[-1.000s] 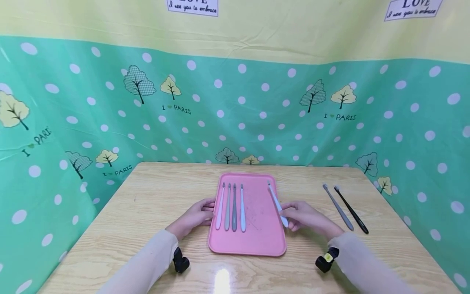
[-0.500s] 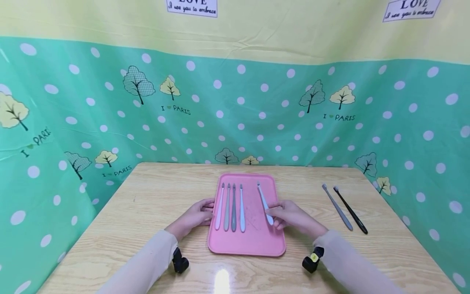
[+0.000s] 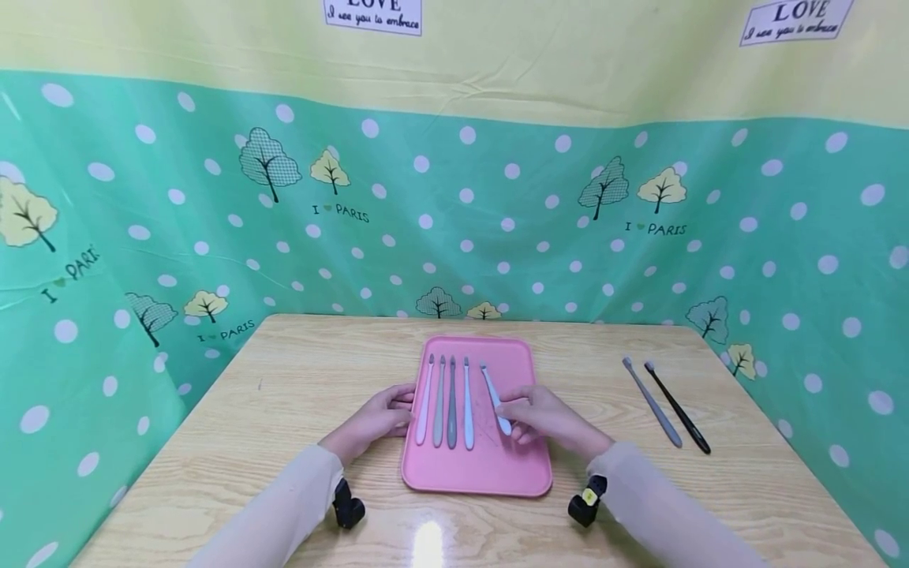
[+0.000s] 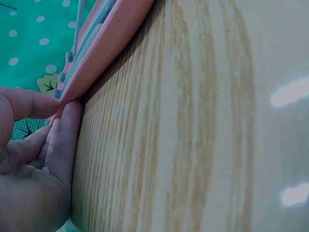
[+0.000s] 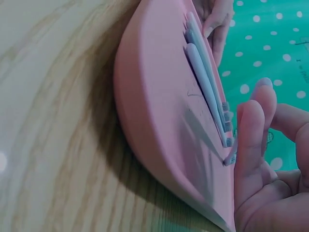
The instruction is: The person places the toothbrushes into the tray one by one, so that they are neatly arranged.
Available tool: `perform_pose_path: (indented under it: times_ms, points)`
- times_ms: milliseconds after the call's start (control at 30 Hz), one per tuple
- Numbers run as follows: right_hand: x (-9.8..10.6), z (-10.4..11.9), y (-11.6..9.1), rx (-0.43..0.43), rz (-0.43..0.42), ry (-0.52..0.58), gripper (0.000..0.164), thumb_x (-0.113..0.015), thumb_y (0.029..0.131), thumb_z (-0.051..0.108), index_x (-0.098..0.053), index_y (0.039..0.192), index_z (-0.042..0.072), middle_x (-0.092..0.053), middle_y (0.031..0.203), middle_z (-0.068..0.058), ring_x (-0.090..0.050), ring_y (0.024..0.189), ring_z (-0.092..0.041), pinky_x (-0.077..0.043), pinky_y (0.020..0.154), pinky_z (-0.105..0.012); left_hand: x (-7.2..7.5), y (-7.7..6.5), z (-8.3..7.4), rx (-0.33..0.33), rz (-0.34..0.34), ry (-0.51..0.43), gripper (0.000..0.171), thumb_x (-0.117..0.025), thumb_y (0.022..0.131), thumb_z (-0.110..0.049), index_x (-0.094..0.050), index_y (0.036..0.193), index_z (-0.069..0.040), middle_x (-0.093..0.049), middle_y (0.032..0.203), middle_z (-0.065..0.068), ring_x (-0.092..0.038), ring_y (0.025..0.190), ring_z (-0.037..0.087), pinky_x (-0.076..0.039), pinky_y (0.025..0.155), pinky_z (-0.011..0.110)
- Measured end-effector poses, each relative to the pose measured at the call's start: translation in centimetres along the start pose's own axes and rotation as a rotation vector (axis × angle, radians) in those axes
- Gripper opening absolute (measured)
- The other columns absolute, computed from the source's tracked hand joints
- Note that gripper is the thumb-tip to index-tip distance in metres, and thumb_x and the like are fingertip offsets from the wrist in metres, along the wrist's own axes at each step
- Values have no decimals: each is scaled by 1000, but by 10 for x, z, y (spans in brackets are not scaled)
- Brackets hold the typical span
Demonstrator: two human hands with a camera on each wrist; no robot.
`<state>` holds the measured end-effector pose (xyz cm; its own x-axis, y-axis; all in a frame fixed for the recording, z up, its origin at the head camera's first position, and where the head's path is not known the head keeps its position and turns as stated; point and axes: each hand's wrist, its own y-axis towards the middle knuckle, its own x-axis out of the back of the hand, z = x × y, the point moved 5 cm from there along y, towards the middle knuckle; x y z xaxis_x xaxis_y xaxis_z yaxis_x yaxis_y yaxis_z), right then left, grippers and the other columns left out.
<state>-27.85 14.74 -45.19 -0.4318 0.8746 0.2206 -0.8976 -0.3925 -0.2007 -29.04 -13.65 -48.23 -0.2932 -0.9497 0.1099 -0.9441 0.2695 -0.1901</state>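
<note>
L hand [image 3: 378,420]: at L rim of tray [image 3: 490,475]; thumb + fingers pinch rim (L wrist view).
R hand [image 3: 543,418]: over R half of tray, grasping held brush [image 3: 491,385] by its handle, thumb across it.
Held brush: pale blue, above bare R part of tray, just R of row; slanted, head end nearer row than handle end. Contact w/ tray floor: can't tell, fingers block much of R wrist view.
Row in tray, L to R: pinkish-white brush [image 3: 424,410], lt-grey brush [image 3: 439,410], dk-grey brush [image 3: 452,410], light-blue brush [image 3: 468,410]; apart, approx. parallel, heads at far end.
Off tray: grey brush [image 3: 652,401] + black brush [image 3: 678,408] on surface [image 3: 319,363], well R of tray.
Risk 1 (judged likeliest): held brush's head knocks light-blue brush askew. Cause: slant; head leads if moved L before being straightened.
Risk 2: brush rolls or drops crooked. Cause: pinch let go while handle is off tray floor.
Risk 3: row jolted. Cause: L hand tugging rim, or R hand's knuckles catching R rim.
Risk 4 (low): grey brush bumped by R sleeve [image 3: 660,493] on wide outward swing.
</note>
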Motion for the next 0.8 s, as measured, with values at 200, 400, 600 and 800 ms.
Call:
perform_pose_path:
  times_ms: [200, 400, 600, 800]
  points:
    - [-7, 0, 6, -25, 24, -10, 57, -68, 95, 19, -47, 136, -13, -69, 82, -15, -65, 61, -13, -62, 58, -27, 1, 1, 1, -1, 4, -9, 65, -61, 91, 1, -38, 152, -1, -49, 134, 18, -57, 114, 27, -60, 90, 37]
    - [-13, 6, 10, -37, 54, -36, 58, -69, 94, 16, -44, 137, -15, -69, 85, -16, -67, 66, -17, -64, 62, -34, 1, 0, 2, -6, 15, -6, 66, -60, 90, 1, -36, 152, 1, -48, 135, 20, -57, 115, 29, -60, 90, 37]
    - [-18, 4, 12, -53, 83, -30, 61, -69, 93, 13, -41, 139, -16, -69, 86, -19, -69, 66, -20, -64, 64, -37, 1, 0, 2, -1, 6, -5, 66, -60, 90, 2, -37, 152, -1, -49, 134, 19, -57, 114, 28, -60, 89, 37]
    - [-23, -1, 14, -76, 70, -78, 64, -73, 90, 14, -40, 139, -13, -69, 85, -19, -69, 66, -22, -64, 62, -35, 1, 1, 3, -2, 2, 3, 65, -60, 91, 1, -37, 152, 0, -48, 136, 19, -56, 116, 29, -60, 89, 37]
